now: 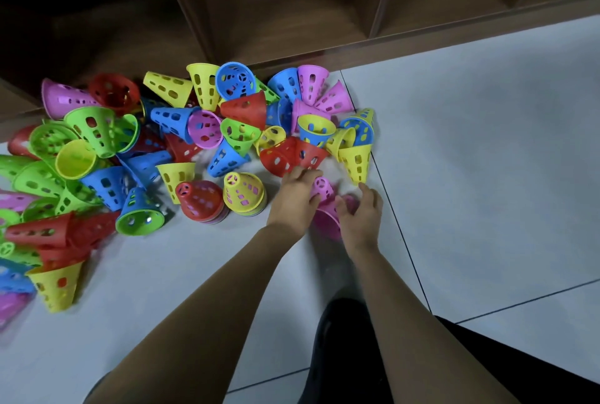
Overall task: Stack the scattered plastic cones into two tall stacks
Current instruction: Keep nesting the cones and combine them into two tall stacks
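A heap of perforated plastic cones in red, yellow, blue, green and pink lies scattered on the pale floor. Two short upright stacks stand in front of it: one topped red and one topped yellow. Both my hands meet at a pink cone to the right of the stacks. My left hand curls round the cone's narrow top. My right hand grips its wide lower rim. Much of the pink cone is hidden by my fingers.
A dark wooden shelf unit with open compartments runs behind the heap. Grey floor tiles stretch to the right. My dark-clothed knee is at the bottom centre.
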